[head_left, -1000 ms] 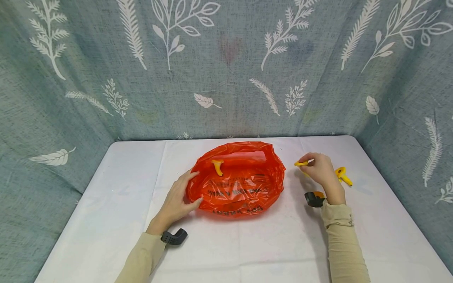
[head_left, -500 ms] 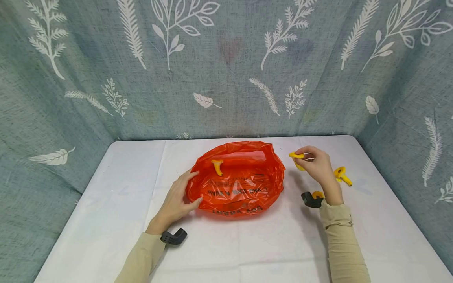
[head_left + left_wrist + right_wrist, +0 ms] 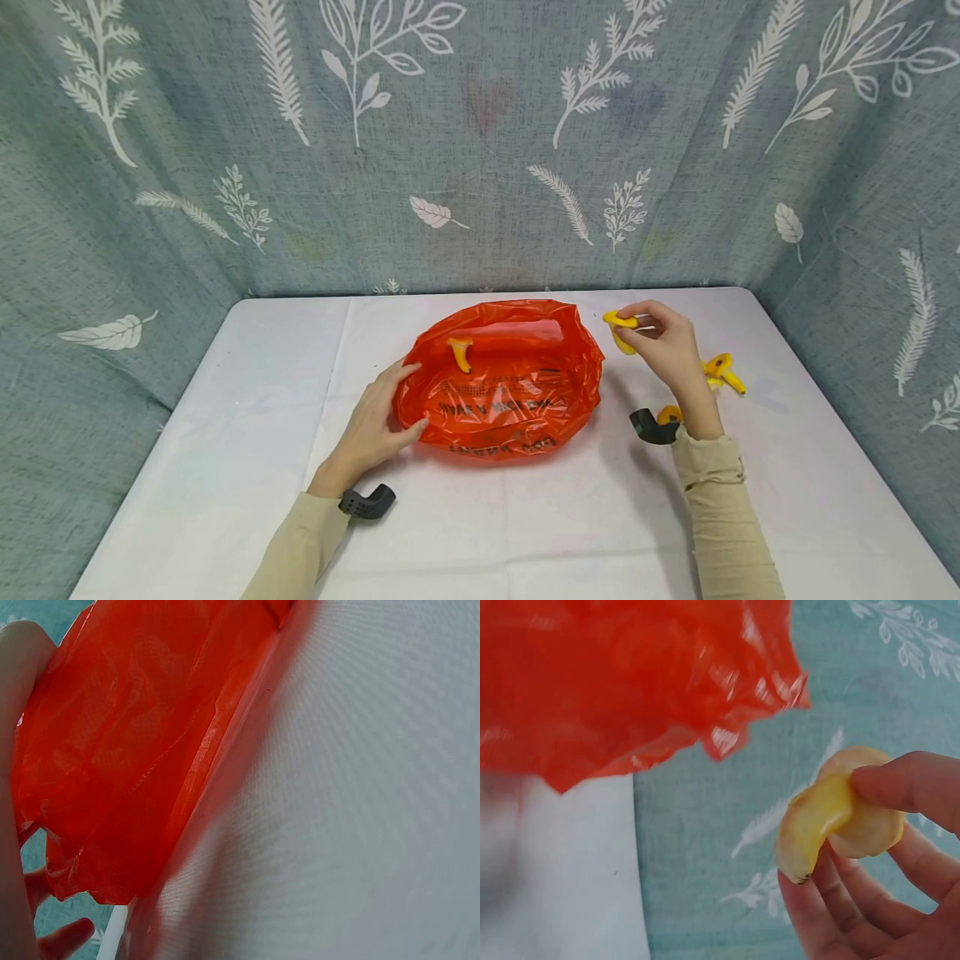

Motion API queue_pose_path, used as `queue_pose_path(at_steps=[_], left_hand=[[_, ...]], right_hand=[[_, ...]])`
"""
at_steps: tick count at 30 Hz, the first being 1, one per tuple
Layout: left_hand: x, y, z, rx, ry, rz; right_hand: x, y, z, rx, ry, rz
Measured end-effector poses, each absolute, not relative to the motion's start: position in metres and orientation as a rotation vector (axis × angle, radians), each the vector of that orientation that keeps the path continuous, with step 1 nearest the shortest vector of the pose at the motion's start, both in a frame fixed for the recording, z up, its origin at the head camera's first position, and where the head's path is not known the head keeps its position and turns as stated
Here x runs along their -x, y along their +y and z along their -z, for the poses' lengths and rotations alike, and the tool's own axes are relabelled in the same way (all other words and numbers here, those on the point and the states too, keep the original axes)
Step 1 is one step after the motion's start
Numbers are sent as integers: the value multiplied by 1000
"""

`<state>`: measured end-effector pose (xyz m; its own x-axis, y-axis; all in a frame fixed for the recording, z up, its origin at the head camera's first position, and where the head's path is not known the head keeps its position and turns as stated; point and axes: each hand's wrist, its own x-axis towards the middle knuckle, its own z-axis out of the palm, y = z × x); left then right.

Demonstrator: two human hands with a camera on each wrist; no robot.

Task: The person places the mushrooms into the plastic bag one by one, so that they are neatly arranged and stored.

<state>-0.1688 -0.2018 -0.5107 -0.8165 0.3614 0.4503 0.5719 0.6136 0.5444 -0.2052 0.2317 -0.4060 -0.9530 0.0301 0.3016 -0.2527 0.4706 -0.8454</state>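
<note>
Right hand point(image 3: 671, 342) pinches mushroom point(image 3: 817, 814) (seemingly aloft), clear of bag rim point(image 3: 592, 358).

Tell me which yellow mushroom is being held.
The mushroom pinched in the right grip; another mushroom lies inside the red bag, and the other mushrooms are on the white table.

A yellow mushroom point(image 3: 826, 808) hangs beside a red bag point(image 3: 510, 379).

Bag point(image 3: 517, 333) on table point(image 3: 187, 467), curtain point(image 3: 480, 167) behind. One mushroom point(image 3: 461, 356) inside, left of middle. Left hand point(image 3: 372, 418) at bag's left edge; right hand point(image 3: 670, 346) off its right side, holding second mushroom point(image 3: 619, 321). More mushrooms point(image 3: 722, 367) on table, right of bag.
</note>
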Motion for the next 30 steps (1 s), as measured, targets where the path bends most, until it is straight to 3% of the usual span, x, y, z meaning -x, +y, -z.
queue_pose_path(at_steps=[11, 30], left_hand=[[168, -202, 510, 751, -2541, 1003], [167, -201, 508, 759, -2541, 1011]], right_hand=[[178, 200, 364, -353, -2309, -1613], [184, 175, 381, -556, -2243, -1768]])
